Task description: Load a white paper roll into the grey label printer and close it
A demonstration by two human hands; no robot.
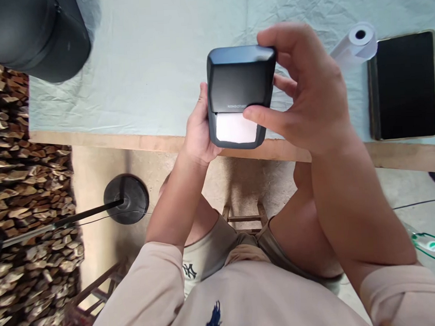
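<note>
A dark label printer [243,86] with a glossy lid and pale lettering is held up over the table's front edge. White paper [236,127] shows in the opening at its near end. My left hand [200,127] is closed around the printer's left side, its thumb along the edge and the other fingers hidden beneath. My right hand [304,85] grips the right side, with the index finger at the far right corner. Its thumb tip rests where the lid meets the paper.
A paper roll [360,41] with a black core lies at the right, beside a black tablet [406,85]. A big black container [32,39] stands at the table's left. Below are a round stand base [126,199] and stacked firewood [30,207]. Pale cloth [143,64] covers the table.
</note>
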